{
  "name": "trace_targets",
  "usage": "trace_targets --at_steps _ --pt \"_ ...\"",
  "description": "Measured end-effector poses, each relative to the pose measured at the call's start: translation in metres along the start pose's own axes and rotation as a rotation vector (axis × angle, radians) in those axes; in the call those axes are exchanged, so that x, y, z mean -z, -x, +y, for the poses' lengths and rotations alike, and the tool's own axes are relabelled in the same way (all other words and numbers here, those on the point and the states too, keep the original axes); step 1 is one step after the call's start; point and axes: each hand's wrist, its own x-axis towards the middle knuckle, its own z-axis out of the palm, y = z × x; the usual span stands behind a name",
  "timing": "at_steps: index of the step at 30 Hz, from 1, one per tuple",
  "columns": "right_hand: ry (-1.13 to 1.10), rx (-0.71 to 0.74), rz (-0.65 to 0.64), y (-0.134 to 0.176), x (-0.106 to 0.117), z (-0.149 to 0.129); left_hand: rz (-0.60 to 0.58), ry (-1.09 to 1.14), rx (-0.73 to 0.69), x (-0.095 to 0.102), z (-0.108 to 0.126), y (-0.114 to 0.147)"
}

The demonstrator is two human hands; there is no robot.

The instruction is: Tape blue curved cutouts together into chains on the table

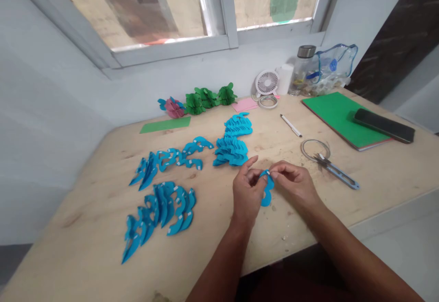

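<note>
A small blue scalloped paper cutout (267, 197) hangs between my hands over the front of the table. My left hand (248, 188) pinches its upper left edge between thumb and fingers, the index finger raised. At its top right, by a small white patch, my right hand (291, 178) has thumb and fingertips pressed together; whether they grip the paper or a bit of tape is too small to tell. Just beyond lies a stack of blue paper cutouts (231, 151). To the left, rows of folded blue cutouts (164, 206) carry small white patches.
Thread snips (338, 174) lie by a tape ring (315, 149) on the right. A pen (291, 125), a green folder (343, 117) and a phone (384, 125) are farther back. Along the wall stand green paper flowers (206, 101), a small fan (267, 82) and a bottle (302, 71).
</note>
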Motion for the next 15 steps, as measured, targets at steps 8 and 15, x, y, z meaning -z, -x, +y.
trace_targets --at_steps 8,15 --pt "-0.108 -0.077 0.023 -0.0004 -0.0008 -0.0006 -0.010 0.056 0.045 -0.0002 0.0029 0.0001" --pt "-0.241 -0.149 0.119 -0.0026 0.0006 0.0046 -0.093 0.098 0.109 -0.0014 0.0080 0.0039"
